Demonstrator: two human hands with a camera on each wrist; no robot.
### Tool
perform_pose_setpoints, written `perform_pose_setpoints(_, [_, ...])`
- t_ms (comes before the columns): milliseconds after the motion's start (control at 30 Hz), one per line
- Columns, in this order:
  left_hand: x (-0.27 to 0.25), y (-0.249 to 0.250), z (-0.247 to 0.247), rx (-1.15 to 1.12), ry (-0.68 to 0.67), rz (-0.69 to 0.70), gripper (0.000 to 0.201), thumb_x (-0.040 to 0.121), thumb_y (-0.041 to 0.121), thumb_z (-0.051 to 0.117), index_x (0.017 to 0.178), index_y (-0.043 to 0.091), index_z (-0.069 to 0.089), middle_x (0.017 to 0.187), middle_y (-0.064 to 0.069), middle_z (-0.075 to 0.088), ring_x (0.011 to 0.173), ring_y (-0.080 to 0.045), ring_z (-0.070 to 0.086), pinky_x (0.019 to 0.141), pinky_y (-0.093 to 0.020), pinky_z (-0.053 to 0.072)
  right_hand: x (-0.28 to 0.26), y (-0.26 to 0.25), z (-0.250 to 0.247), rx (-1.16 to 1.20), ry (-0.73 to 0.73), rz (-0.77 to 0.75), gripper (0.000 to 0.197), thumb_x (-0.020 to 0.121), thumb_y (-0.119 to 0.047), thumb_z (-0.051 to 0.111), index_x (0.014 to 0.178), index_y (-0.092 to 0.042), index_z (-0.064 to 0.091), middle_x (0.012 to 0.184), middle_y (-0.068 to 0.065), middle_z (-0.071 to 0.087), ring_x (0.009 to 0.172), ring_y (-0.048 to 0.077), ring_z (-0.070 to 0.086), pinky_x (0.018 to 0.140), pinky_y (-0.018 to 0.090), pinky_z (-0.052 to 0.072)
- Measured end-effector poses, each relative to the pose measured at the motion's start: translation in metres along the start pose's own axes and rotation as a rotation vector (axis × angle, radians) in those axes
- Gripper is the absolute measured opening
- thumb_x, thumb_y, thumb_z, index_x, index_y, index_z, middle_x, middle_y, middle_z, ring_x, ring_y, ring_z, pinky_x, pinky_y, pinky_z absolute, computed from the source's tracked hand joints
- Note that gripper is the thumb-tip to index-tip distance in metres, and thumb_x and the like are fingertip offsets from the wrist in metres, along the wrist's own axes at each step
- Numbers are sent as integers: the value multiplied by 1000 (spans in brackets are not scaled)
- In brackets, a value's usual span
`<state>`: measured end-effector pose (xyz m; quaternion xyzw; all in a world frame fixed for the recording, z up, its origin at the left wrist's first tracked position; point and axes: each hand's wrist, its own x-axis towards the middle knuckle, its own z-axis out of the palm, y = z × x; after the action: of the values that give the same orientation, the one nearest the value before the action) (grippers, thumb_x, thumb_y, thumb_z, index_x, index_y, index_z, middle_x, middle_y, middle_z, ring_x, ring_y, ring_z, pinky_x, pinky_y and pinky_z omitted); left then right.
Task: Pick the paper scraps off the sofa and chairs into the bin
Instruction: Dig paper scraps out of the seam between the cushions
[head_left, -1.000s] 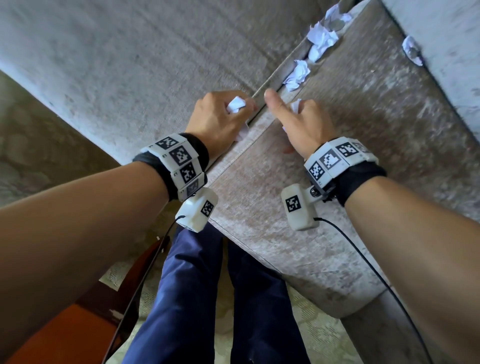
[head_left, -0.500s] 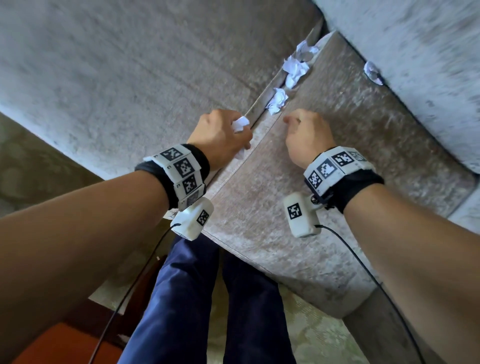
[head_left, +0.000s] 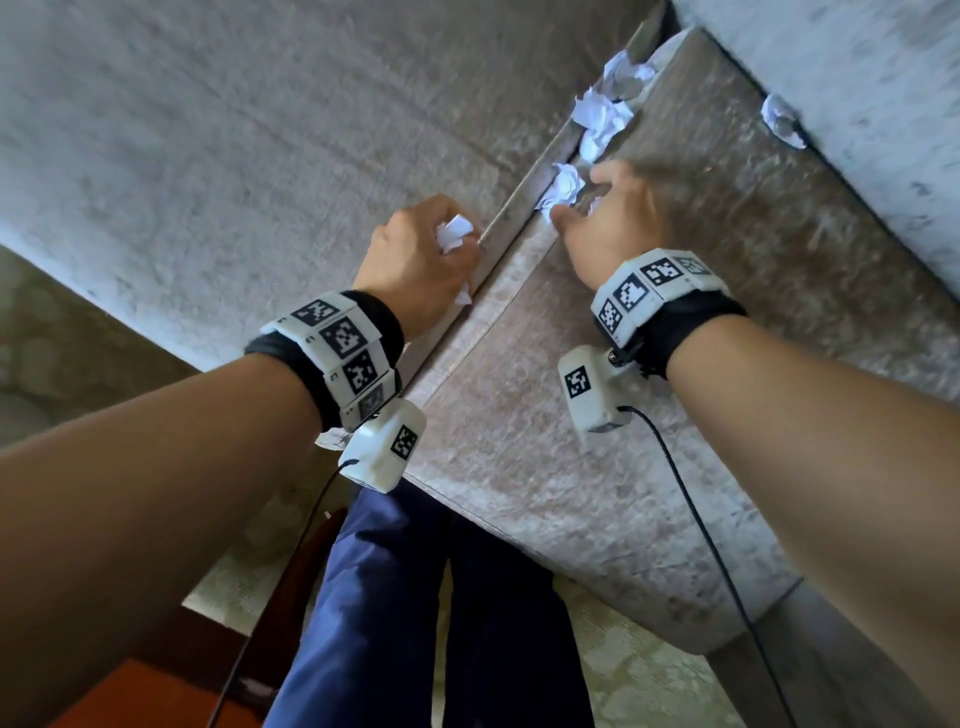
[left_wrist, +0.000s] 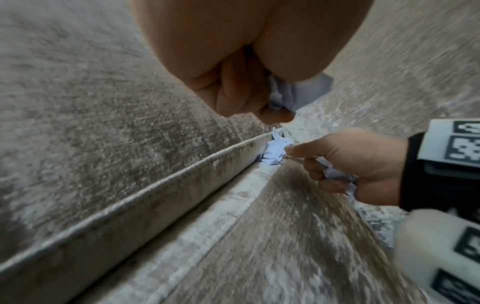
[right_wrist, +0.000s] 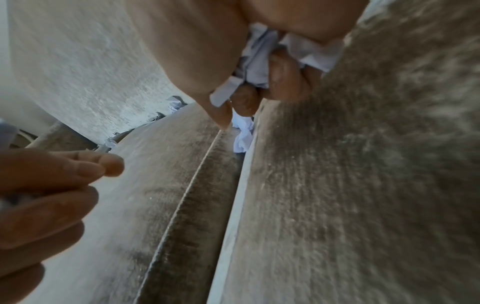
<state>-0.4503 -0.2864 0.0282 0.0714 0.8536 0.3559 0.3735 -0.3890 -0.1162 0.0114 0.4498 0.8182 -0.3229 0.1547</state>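
Down at the seam between two grey sofa cushions (head_left: 649, 415), both hands work side by side. The left hand (head_left: 415, 260) is clenched round a wad of crumpled white paper (head_left: 453, 234), its fingers curled tight with bits of paper poking out above and below the fist (the left wrist view shows the same wad (left_wrist: 293, 96) pressed under the fingertips). The right hand (head_left: 613, 223), a little blurred, sits at about 1 o'clock from the left one; its lower fingers are curled over scraps already gathered in the palm (left_wrist: 335, 174), while the index finger and thumb reach to a loose crumpled scrap (head_left: 563, 189) lodged in the seam, touching it or just beside it.

Farther along the seam, toward 12 o'clock, lies a second scrap (head_left: 600, 122) and beyond it a third (head_left: 626, 73). Off at 2 o'clock, well apart from these, one more scrap (head_left: 782, 119) lies in the crease under the backrest (head_left: 857, 67). Both wrists wear marker bands with small white camera units.
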Motion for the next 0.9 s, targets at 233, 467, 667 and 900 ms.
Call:
perform_pose_setpoints(233, [9,2,6,-6,-3,-21,14,93,19,54,88,21,66,61,2,67,54,-5,67,55,-16,51,24,-9,13,-113,-29,-41,32,86,-33,64,114,-18,59,106,8,66,98,30,62,71,27,42])
perform_pose_setpoints(467, [15,6,13,0,-34,-29,17,92,17,53,85,19,68,59,3,67,53,-5,67,52,-14,50,23,1,16,-152,-21,-88,28,95,-39,51,80,-15,50,81,10,62,73,33,51,62,30,34])
perform_pose_setpoints(667, [20,27,18,40,-34,-26,17,91,18,54,79,22,66,53,6,65,52,-3,66,50,-14,47,24,12,-19,38,-111,-64,32,95,-25,36,71,-8,46,74,9,55,64,22,42,60,18,32])
perform_pose_setpoints(900, [40,78,35,158,-55,19,15,89,20,52,85,20,67,54,8,65,58,-10,69,56,-26,52,18,39,-67,160,-33,-16,33,97,-15,40,95,11,62,89,33,59,65,35,53,58,24,25])
